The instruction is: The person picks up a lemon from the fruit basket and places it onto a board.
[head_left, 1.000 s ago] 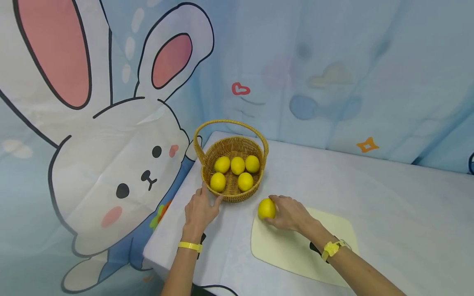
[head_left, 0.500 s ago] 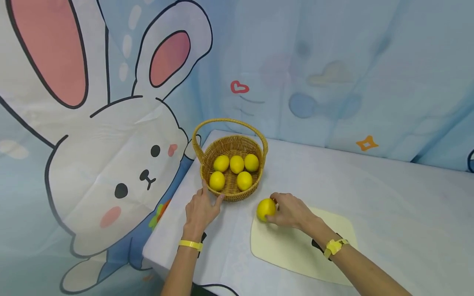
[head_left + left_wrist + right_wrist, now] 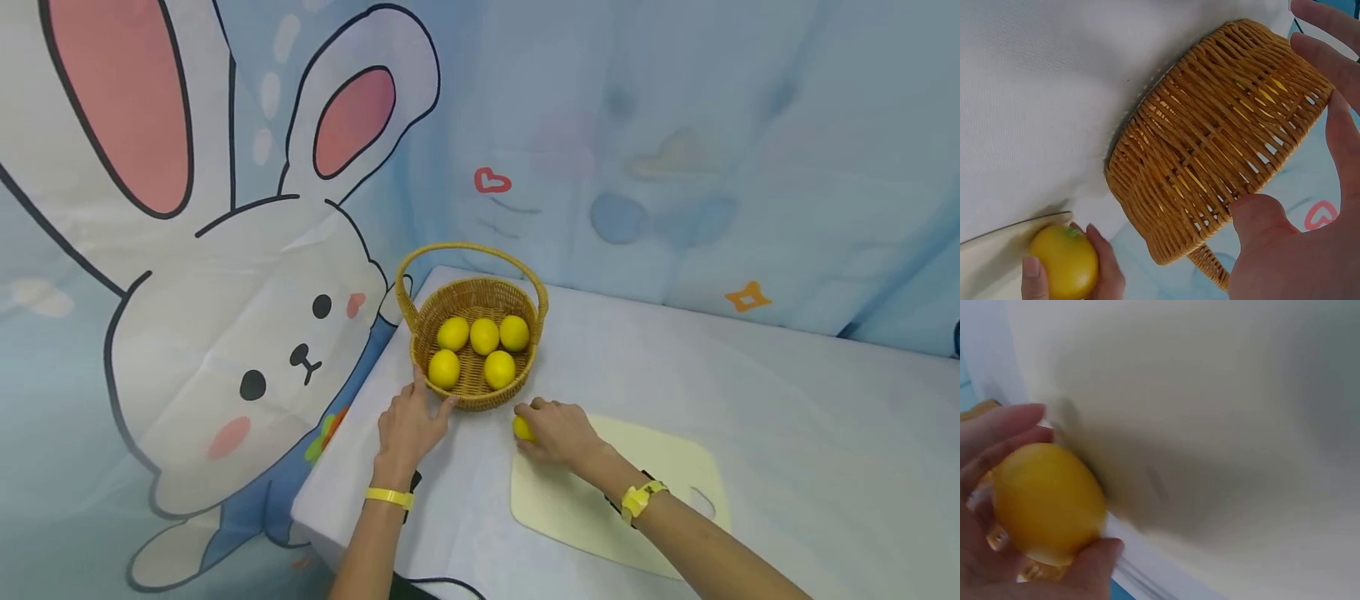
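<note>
- Bunny print fills the curtain (image 3: 225,333) at the far left, hanging beside the edge of the counter (image 3: 675,367), which is covered in pale cloth.
- Left hand (image 3: 407,425) rests against the near outer wall of the wicker basket (image 3: 476,402); its grip is spread, fingers straight along the weave and thumb against the side, as the left wrist view (image 3: 1291,244) shows.
- The basket stands upright on the counter near its back left corner, its handle (image 3: 471,247) arched overhead.
- Five lemons (image 3: 484,336) lie inside the basket, three in the far row and two in the near row.
- Right hand (image 3: 558,432) sits just to the right of the basket, apart from it; its grip is curled round one lemon (image 3: 522,428), fingers over the top and thumb beneath, clearer in the right wrist view (image 3: 1047,500).
- That held lemon is at the far left corner of the pale yellow cutting board (image 3: 660,475), just in front of the basket.
- The cutting board lies flat on the counter, under the right forearm, with a handle hole (image 3: 701,502) near its right end.
- A yellow band circles each wrist.
</note>
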